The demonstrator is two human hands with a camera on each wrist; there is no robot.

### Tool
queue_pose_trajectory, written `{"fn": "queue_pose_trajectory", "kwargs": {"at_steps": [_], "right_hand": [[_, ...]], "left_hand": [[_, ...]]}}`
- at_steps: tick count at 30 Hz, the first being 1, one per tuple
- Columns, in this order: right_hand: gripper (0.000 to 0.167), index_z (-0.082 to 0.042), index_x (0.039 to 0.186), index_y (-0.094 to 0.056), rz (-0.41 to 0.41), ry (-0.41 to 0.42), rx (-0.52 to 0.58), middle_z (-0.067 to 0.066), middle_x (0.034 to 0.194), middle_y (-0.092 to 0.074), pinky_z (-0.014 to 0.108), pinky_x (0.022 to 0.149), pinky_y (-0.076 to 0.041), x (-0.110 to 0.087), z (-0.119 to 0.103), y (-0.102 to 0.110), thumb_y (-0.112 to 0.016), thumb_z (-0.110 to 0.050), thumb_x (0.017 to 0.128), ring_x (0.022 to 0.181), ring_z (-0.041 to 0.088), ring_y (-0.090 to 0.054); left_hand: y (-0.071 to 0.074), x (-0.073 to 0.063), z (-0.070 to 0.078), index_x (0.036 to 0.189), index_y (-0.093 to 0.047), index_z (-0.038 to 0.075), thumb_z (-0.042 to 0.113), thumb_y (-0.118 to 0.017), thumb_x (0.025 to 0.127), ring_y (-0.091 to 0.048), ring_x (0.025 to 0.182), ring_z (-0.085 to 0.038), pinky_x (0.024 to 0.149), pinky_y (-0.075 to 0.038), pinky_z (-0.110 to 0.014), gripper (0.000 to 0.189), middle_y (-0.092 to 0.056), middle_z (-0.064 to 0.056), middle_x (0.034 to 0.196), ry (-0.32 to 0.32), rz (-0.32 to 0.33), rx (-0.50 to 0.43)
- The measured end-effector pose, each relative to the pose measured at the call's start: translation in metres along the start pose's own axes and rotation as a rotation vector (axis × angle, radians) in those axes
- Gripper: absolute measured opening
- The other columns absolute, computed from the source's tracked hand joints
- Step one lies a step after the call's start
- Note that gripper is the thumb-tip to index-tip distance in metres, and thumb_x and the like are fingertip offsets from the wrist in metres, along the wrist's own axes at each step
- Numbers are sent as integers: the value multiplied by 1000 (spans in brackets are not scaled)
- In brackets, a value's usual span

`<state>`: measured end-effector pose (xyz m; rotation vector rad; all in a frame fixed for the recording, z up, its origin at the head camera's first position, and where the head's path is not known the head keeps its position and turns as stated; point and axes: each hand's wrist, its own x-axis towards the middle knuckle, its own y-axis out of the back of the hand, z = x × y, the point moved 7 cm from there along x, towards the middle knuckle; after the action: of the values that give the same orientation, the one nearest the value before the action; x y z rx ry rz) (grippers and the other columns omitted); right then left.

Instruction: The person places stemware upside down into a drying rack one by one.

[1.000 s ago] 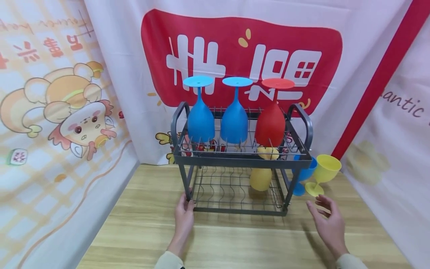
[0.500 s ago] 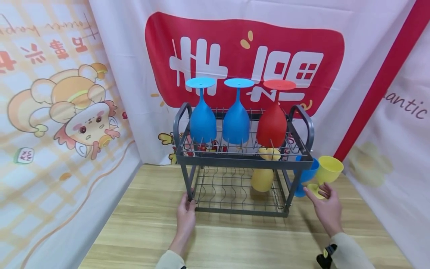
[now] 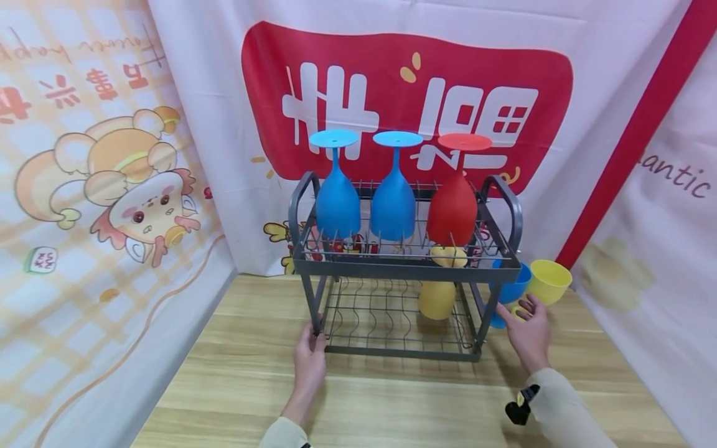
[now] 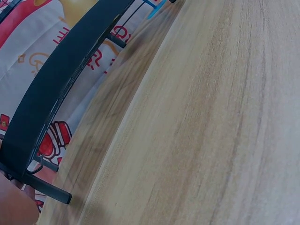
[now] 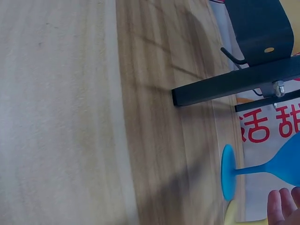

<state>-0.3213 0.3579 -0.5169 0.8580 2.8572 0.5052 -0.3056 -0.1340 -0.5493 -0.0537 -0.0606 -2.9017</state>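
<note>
At the front left leg of a dark two-tier dish rack [image 3: 403, 269], my left hand [image 3: 310, 358] grips the frame, thumb in front and fingers partly hidden. To the rack's right, my right hand [image 3: 529, 330] reaches with loosely bent fingers [image 5: 275, 206] near two upright goblets. One is a blue goblet [image 3: 516, 284], the other a yellow goblet [image 3: 550, 283] whose stem the hand partly covers. Whether the fingers touch either goblet I cannot tell. In the right wrist view, the blue goblet's foot [image 5: 228, 172] stands beside the rack's leg [image 5: 206, 91].
Two blue goblets [image 3: 338, 208] [image 3: 393, 208] and a red goblet [image 3: 452, 211] stand upside down on the top tier. An upside-down yellow goblet [image 3: 437, 300] sits at the right of the lower tier. A printed curtain [image 3: 218, 112] hangs behind the wooden table [image 3: 235, 386].
My right hand has moved forward, then left, closer to the goblets' stems. My left hand stays on the rack's leg. The head view has shifted slightly.
</note>
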Motion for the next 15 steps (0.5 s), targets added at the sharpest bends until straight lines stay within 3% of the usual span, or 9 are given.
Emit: {"fn": "queue_pose_trajectory", "kwargs": {"at_steps": [10,15], "right_hand": [[98,-13,170,-15,3,-49,1,22,170,-35,60,120,-45,11,-3,-8,-70,-49,99,150,43,-43],[106,-14,171,-14,21,-74,-4,21,172,-33,59,122,-43,16,-5,-12,-75,-55,94,150,43,-42]], "left_hand": [[0,0,0,156,-52,20,4,-48,108,-43,153,-44,125,-37,-60,50,-44,-19,166,-8,3,6],[-1,0,1,156,-52,17,3,-48,108,-44,152,-45,124,-38,-61,50,-45,-21,165,-14,2,7]]}}
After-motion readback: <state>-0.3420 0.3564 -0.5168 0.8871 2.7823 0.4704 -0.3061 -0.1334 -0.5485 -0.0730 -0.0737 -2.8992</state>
